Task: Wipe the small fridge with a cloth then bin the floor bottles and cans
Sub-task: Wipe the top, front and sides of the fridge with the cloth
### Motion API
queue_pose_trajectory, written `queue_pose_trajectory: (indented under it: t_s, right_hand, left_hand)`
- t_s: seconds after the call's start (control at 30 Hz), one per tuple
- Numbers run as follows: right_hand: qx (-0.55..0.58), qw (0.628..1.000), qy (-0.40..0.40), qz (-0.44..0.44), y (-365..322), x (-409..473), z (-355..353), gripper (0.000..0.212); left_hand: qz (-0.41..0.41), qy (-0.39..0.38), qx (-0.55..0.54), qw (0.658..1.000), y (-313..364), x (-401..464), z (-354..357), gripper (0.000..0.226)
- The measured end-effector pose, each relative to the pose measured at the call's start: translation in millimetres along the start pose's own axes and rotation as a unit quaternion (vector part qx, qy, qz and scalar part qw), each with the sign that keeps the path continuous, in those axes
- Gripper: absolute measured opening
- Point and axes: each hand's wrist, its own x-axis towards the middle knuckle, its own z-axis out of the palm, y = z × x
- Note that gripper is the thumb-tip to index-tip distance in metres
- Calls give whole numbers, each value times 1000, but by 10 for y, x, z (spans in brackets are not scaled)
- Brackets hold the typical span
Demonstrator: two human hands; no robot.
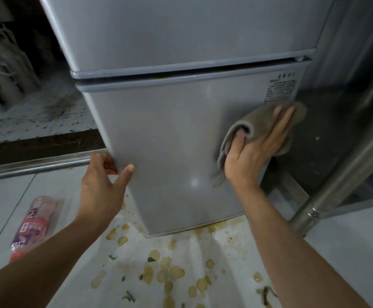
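The small silver fridge (170,130) fills the middle of the view, with two doors shut. My right hand (256,150) presses a grey-brown folded cloth (263,116) flat against the right side of the lower door, just below a printed label. My left hand (105,178) grips the left edge of that lower door, thumb on its front. A plastic bottle (33,227) with a pink and purple label lies on the floor at the lower left.
Yellowish spill spots and green scraps (170,272) dot the white tiled floor in front of the fridge. A steel table leg (327,185) and metal panel stand at the right. White bags (3,70) hang in a dark recess at the left.
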Motion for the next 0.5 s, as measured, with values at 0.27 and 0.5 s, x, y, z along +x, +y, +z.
queue_pose_trajectory:
  t_s: [0.27,0.5]
  right_hand:
    - [49,991,51,116,326,-13,145,61]
    - [83,936,-36,341,986,-841,248,62]
  left_hand:
    - [1,7,-12,1000,-20,-36,34,28]
    - [15,32,-29,999,-44,-51,90,25]
